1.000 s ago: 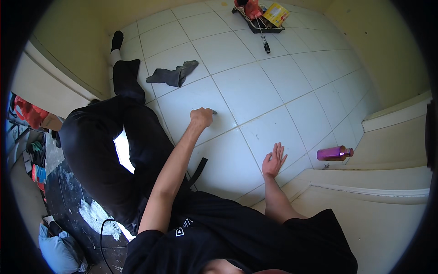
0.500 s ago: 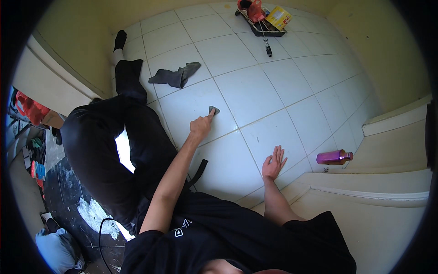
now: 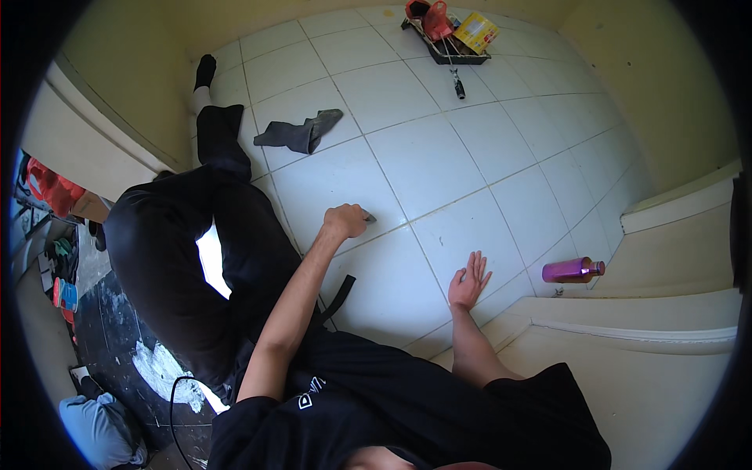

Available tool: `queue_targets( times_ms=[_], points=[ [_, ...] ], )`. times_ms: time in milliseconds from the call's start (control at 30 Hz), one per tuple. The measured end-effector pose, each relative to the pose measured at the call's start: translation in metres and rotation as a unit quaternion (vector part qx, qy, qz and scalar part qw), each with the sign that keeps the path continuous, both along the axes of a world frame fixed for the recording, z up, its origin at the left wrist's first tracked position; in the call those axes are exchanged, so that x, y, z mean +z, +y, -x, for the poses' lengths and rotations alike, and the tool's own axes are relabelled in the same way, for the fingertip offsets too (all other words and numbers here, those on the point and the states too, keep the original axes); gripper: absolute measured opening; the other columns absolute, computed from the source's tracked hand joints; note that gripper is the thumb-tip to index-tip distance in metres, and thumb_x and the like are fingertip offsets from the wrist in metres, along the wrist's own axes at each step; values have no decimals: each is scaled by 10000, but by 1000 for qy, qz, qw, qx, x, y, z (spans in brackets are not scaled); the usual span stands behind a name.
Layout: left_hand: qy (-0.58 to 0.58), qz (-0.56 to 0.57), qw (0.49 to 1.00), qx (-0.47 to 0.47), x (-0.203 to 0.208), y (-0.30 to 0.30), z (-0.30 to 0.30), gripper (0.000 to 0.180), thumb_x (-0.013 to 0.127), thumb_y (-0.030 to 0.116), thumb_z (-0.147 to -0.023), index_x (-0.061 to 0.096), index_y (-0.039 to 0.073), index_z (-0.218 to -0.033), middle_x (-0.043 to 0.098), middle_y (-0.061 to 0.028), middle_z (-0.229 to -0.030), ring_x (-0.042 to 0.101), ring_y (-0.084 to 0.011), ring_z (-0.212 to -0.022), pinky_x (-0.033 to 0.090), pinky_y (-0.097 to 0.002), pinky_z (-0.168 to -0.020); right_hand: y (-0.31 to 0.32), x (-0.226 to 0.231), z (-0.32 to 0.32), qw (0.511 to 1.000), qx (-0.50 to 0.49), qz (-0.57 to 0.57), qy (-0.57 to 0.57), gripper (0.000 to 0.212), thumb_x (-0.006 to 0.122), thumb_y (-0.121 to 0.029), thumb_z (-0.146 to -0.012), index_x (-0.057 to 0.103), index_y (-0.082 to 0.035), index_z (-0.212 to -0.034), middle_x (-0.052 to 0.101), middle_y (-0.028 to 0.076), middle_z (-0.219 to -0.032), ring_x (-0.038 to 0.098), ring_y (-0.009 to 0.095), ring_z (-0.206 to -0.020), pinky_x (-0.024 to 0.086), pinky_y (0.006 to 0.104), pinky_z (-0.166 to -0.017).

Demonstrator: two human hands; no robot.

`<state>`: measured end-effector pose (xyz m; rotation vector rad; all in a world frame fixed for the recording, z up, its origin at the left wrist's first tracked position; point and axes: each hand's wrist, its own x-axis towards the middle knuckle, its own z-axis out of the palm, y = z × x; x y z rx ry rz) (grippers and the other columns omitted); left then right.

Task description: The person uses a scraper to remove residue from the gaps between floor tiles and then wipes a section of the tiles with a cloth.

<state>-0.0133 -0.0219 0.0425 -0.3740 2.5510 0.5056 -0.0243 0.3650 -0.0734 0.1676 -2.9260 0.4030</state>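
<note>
The left hand [image 3: 345, 222] pinches a grey piece [image 3: 370, 217] at the tiled floor [image 3: 427, 160]. The right hand [image 3: 468, 287] rests there, spread, near a bottle [image 3: 570, 270].

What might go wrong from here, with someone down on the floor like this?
The right hand is spread on the smooth-looking tiles; it might slip if leaned on.

The left hand holds a small grey piece at the tiles, so knuckles might get scraped.

The purple bottle is to the right of the right hand and could get knocked.
</note>
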Motion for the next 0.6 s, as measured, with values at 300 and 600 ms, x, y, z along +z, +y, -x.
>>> queue_targets(
  times_ms=[300,600],
  points=[
    [-9,-35,999,7,22,22,-1,336,547,245,-944,763,97,-1155,758,-164,-1174,734,-300,-1100,590,-432,-892,-1,2,0,1000,-2,-2,-8,615,490,-144,-972,440,-128,-1584,373,40,-1680,277,247,-1579,100,518,-1301],
    [-1,7,1000,-14,6,24,0,328,563,254,-920,770,103,-1125,771,-145,-1142,742,-305,-1069,583,-434,-908,-1,2,0,1000,2,0,-1,595,491,-160,-966,470,-103,-1559,374,43,-1678,283,253,-1575,119,542,-1297]
  ],
)
